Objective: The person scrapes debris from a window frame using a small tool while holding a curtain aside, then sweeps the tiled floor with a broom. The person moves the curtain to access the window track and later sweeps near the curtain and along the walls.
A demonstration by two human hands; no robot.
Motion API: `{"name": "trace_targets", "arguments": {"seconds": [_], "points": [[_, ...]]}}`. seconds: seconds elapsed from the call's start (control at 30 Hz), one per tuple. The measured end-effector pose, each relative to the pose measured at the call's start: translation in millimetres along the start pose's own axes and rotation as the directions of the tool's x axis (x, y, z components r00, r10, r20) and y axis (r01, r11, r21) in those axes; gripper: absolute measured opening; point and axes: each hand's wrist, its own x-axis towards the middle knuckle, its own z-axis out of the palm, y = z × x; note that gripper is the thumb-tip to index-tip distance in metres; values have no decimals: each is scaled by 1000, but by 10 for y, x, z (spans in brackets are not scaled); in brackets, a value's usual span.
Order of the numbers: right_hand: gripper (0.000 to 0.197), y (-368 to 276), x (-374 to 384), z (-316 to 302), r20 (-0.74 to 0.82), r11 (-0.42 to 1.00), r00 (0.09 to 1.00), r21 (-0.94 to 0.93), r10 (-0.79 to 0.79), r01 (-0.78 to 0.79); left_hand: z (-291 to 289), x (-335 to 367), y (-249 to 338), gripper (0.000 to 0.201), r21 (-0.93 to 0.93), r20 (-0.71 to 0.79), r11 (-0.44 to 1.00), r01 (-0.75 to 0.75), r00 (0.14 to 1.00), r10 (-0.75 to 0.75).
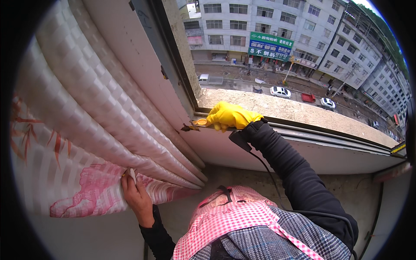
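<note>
My right hand [232, 117], in a yellow rubber glove, is closed at the inner corner of the window sill. Its curled fingers meet the window track [277, 128]; a small orange-yellow rounded piece [200, 122] shows at their tips, and I cannot make out what it is. Dark, flaking damage [190, 128] marks the wall corner beside it. My bare left hand [136, 197] is lower left against the patterned curtain [93, 186], with its fingers closed around a small whitish object [131, 174] whose kind is unclear.
Pale curtain folds [108, 104] hang along the left. Beyond the dark window frame [180, 65] lies a rough outer ledge [299, 108], above a street with parked cars [280, 92] far below. A black cord [271, 177] runs beneath my right arm. A pink checked apron [225, 221] covers my front.
</note>
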Motion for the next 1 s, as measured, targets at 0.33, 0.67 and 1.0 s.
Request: {"name": "trace_targets", "arguments": {"seconds": [0.33, 0.67, 1.0], "points": [[27, -202, -470, 248, -37, 989, 999, -143, 35, -40, 39, 33, -8, 29, 5, -46, 999, -45, 998, 45], [10, 281, -14, 458, -256, 692, 716, -590, -649, 416, -8, 11, 21, 31, -39, 6, 999, -11, 1000, 11], [18, 125, -190, 323, -211, 835, 854, -415, -475, 362, -6, 19, 25, 29, -20, -1, 1000, -2, 1000, 2]]}}
